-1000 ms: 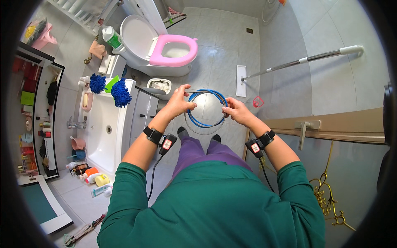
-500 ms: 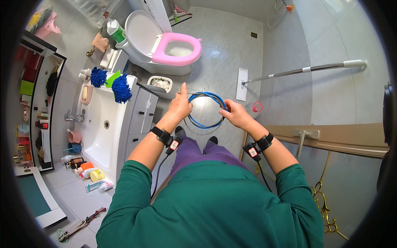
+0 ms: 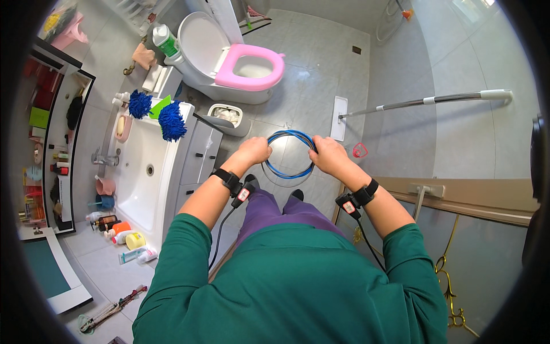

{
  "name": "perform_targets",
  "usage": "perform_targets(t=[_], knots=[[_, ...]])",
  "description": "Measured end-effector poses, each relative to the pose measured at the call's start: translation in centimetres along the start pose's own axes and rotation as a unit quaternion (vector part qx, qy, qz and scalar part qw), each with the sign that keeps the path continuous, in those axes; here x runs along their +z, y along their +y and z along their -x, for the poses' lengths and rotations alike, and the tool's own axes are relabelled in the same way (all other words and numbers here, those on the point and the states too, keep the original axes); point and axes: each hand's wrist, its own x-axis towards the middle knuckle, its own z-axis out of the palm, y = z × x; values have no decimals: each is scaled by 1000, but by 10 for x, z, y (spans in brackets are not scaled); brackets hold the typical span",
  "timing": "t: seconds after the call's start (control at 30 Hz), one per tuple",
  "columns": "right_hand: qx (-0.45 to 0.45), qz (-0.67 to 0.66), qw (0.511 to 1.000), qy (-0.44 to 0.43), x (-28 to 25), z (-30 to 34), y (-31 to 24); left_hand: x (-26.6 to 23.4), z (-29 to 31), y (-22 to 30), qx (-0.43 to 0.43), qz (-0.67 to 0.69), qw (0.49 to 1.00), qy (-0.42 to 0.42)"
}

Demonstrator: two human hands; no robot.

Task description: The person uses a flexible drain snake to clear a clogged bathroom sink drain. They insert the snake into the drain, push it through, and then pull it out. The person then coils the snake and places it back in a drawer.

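Gripping a coil (image 3: 296,134) of blue and darker line between left hand (image 3: 256,150) and right hand (image 3: 330,155), at roughly opposite sides of the ring. Curled closed around the bundle on the left, folded closed around it on the right too, probably to press the loops together and keep the ring from springing apart; impossible to tell just how the hidden left fingertips sit. Held out over the floor (image 3: 315,63), ahead of the body, perhaps for elbow room. Letting one thin strand sag in a wider loop below and between both hands, seemingly looser than the rest. Note a mop (image 3: 339,118) ahead of and outward from right hand, slanting toward the wall, likely leaned there out of the way. Note dusters (image 3: 172,122) left of left hand, at the sink (image 3: 137,198) edge, maybe to keep the blue heads off the floor, and a bin (image 3: 244,125) just ahead of left hand, near the toilet (image 3: 229,71). Compared with half a second ago, no longer pointing the left forefinger forward past the coil, but wrapping it down; no longer pinching at right, but closing more like a fist; keeping the ring about as round as before
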Motion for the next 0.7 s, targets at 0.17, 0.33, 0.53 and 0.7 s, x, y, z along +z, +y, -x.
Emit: perform_targets(t=[0.17, 0.33, 0.53, 0.7], knots=[[-6, -128, 990, -64, 2, -6, 28, -7, 8, -5, 53, 434, 876, -202], [79, -331, 928, -153, 5, -6, 38, -13, 23, -2, 97, 574, 785, -210], [133, -454, 855, -211, 0, -10, 33, -10, 29, 0, 32, 713, 671, -201], [127, -666, 668, -306, -12, -1, 24, -8, 33, -6, 135, 778, 562, -248]])
